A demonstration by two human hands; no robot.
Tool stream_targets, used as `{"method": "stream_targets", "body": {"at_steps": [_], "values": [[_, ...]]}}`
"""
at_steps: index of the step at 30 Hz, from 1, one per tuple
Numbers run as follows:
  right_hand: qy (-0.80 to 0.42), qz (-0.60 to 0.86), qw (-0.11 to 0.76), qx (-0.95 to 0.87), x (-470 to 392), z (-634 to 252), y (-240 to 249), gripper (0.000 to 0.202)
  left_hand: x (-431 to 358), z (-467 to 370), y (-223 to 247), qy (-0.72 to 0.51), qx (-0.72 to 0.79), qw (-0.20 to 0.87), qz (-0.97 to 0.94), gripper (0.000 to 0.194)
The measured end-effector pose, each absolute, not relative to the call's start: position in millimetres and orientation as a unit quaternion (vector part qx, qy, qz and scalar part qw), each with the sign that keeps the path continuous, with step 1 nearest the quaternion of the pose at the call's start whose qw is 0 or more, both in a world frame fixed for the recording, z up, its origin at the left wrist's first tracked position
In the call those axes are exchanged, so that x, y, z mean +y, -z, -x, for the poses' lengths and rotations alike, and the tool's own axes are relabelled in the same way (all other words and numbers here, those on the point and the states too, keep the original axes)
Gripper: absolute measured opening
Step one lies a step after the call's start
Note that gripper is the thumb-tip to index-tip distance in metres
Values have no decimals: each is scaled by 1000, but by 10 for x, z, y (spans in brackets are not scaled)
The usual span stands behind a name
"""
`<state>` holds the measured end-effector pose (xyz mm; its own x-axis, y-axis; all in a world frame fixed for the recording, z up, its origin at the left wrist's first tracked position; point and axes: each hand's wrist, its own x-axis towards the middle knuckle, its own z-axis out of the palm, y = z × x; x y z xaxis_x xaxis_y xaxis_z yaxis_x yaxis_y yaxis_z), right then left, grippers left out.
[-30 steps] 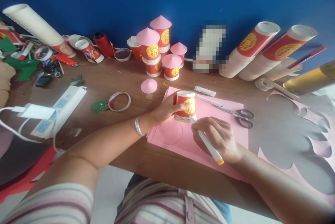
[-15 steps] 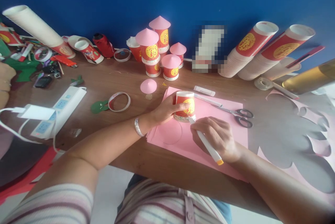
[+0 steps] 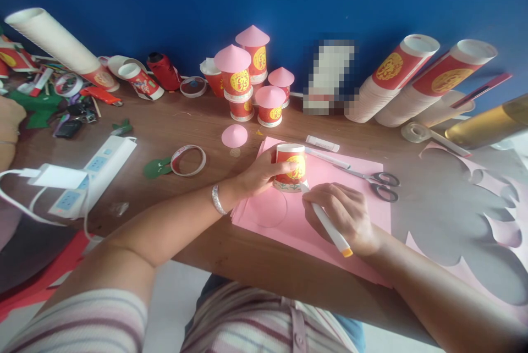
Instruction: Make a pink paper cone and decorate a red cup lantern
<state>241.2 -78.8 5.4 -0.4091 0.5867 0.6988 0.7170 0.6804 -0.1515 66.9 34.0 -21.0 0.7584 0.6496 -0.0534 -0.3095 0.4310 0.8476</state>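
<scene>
My left hand (image 3: 264,172) grips a red paper cup (image 3: 290,161) with a gold emblem, its thumb across the front. The cup has a white band with dark marks around its lower edge. My right hand (image 3: 340,213) holds a white marker (image 3: 330,229) with an orange end, its tip close to the cup's lower band; I cannot tell if it touches. Under both hands lies a stack of pink paper (image 3: 350,257) with a circle outline drawn on it. Scissors (image 3: 383,185) with dark handles and a white stick (image 3: 322,143) lie by the paper's far edge.
Cup towers with pink cone roofs (image 3: 232,60) stand by the blue wall, a loose pink cone (image 3: 234,136) before them. Stacked cups (image 3: 443,81) and a tape roll (image 3: 416,132) are right, with pink scraps (image 3: 505,229). A power strip (image 3: 97,169) lies left, beside a paper ring (image 3: 188,160).
My right hand and the marker have shifted slightly to the right along the cup's lower band. The cup in my left hand has turned or moved a little to the left.
</scene>
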Motion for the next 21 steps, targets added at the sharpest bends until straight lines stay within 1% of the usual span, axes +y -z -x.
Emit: {"method": "stream_targets", "body": {"at_steps": [21], "values": [[95, 392, 372, -836, -795, -2413, -52, 18, 336, -664, 198, -288, 192, 821, -454, 37]]}}
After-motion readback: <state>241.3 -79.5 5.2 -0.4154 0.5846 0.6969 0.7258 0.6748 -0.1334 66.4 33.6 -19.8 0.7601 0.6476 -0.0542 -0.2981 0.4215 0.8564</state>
